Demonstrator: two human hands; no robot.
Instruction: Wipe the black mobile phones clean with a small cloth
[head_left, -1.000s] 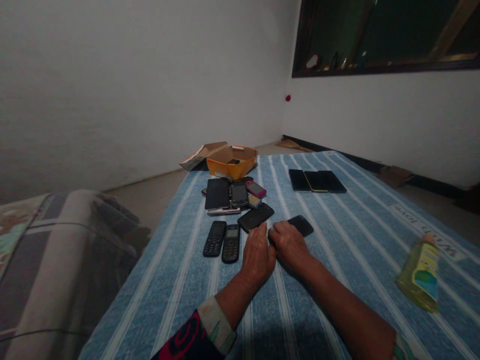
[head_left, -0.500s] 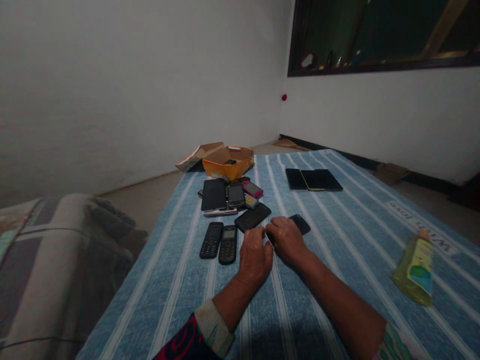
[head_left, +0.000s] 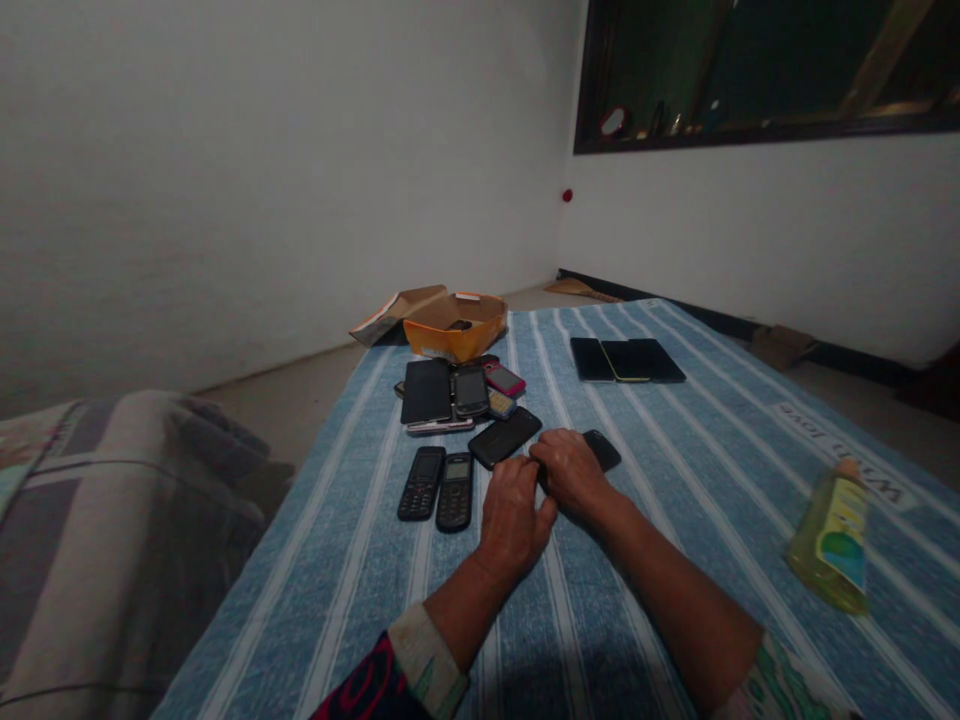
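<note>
My left hand [head_left: 514, 515] and my right hand [head_left: 574, 470] meet over the cloth, fingers curled and fingertips close together. A bit of something dark shows under my right fingers; my hands hide most of it, so its kind cannot be told. Just beyond my left fingertips lies a black smartphone [head_left: 506, 437]. Another flat black phone-like piece [head_left: 602, 450] pokes out past my right hand. To the left, two keypad phones, one [head_left: 421, 484] beside the other [head_left: 454, 492], lie face up.
Behind them is a pile of phones with a black one [head_left: 427, 391] and a pink one [head_left: 505, 379]. An open orange box [head_left: 456, 330] stands at the far end. Dark flat phones [head_left: 630, 359] lie far right, a yellow-green bottle [head_left: 830, 540] near right, on the striped blue cloth [head_left: 345, 600].
My left hand has shifted slightly to the right and its thumb now sits nearer my right hand. My right hand has moved up and left a little. The phones lie as before.
</note>
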